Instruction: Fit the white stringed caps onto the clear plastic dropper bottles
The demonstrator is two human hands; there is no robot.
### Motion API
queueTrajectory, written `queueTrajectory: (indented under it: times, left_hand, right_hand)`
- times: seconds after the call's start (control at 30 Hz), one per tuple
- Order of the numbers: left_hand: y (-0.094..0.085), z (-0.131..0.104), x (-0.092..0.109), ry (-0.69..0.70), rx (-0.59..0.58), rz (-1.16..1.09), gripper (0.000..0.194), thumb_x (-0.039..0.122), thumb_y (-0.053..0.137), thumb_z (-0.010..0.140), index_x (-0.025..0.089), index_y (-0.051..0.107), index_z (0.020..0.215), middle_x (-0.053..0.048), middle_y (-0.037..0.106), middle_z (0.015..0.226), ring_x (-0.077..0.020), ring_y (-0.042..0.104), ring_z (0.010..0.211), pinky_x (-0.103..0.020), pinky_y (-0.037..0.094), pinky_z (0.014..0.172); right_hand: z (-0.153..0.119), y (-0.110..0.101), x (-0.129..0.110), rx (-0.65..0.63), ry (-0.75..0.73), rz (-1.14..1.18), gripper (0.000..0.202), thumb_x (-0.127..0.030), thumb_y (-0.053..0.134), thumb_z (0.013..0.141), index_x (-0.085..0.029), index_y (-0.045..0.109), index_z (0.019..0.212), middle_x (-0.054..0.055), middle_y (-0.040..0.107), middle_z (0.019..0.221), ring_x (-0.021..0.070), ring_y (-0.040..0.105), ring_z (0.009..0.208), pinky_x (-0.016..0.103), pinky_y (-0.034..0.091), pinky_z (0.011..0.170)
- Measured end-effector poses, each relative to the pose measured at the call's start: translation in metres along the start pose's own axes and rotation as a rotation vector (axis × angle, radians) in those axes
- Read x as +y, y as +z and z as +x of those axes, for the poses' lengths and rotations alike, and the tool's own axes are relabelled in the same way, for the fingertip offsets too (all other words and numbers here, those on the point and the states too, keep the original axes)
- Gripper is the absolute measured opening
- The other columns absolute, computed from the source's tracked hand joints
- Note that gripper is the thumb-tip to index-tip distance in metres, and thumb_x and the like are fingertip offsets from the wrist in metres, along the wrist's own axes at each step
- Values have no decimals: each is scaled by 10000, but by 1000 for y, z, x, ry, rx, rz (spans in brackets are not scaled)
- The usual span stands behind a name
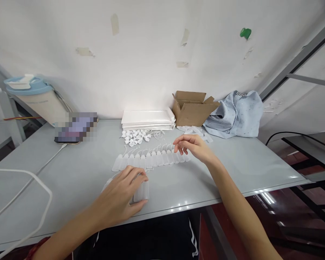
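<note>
A row of small translucent plastic bottles (157, 159), each with a thin white cord at its top, runs across the middle of the table. My left hand (124, 193) is near the table's front edge, its thumb and fingers closed around a few more translucent bottles (141, 191). Part of this group is hidden under the palm. Over the right end of the row hovers my right hand (191, 145), with fingers loosely bent and apart and nothing visible in them. Behind the row lie a pile of small white caps (135, 137) and some loose white cords (158, 134).
White flat packets (147, 117) are stacked against the wall beside an open cardboard box (195, 112). More translucent pieces (195, 130) lie before the box. Light blue cloth (235, 115) sits at right. A phone (76, 128) with a white cable and a large tumbler (40, 97) stand left.
</note>
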State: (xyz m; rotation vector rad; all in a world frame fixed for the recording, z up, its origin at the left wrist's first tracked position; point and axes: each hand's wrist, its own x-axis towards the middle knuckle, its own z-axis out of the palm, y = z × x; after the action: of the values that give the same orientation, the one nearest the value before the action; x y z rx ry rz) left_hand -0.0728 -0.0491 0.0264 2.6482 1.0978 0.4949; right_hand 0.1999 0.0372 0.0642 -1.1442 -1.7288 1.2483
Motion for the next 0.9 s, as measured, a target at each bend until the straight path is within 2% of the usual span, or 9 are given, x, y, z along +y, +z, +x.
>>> queueTrajectory:
  times: [0.27,0.43,0.57,0.63,0.7,0.77,0.9]
  left_hand:
    - [1,-1,-2,23,36,3,366,243,629,749,206,510,1093,-78,562,1135,-263,486,1043,-388,477,835]
    - [-13,10,-4,62,32,14,405,316,653,743,199,525,1108,-85,563,1156,-272,476,1073,-396,455,872]
    - [-24,49,-15,23,73,8,257,344,515,869,180,550,1064,-84,590,1094,-252,492,1028,-379,457,824]
    - [-24,80,-27,-5,70,49,215,307,434,911,168,574,997,-80,614,1011,-246,501,983,-354,464,759]
    - [-21,111,-42,11,63,212,206,215,413,904,150,599,963,-90,624,956,-253,507,952,-358,456,749]
    - [-14,136,-55,34,64,274,210,130,435,867,134,628,950,-110,622,917,-266,507,929,-367,443,745]
    - [-3,162,-69,74,76,379,287,-1,410,807,135,662,822,-144,597,846,-284,498,897,-370,411,691]
  right_hand:
    - [2,-16,3,130,-3,-39,182,-207,470,778,-146,637,817,33,672,691,98,516,537,237,377,508]
    - [9,-41,20,325,-26,-232,208,-220,445,776,-141,629,830,46,672,717,116,526,547,243,377,503]
    - [15,-62,43,490,-51,-687,251,-165,395,790,-139,636,854,74,688,774,167,580,654,289,425,624]
    - [18,-70,52,503,-46,-884,243,-132,419,773,-131,647,856,105,686,846,209,592,753,325,425,700]
    - [19,-76,59,510,-41,-944,258,-103,427,766,-116,651,892,137,670,938,241,584,842,350,417,753]
    - [21,-79,64,515,-38,-967,290,-78,425,768,-103,650,950,155,652,1000,258,570,898,365,412,786]
    - [26,-79,72,463,-45,-1018,305,-58,451,782,-105,655,1004,141,649,1019,242,562,921,348,413,830]
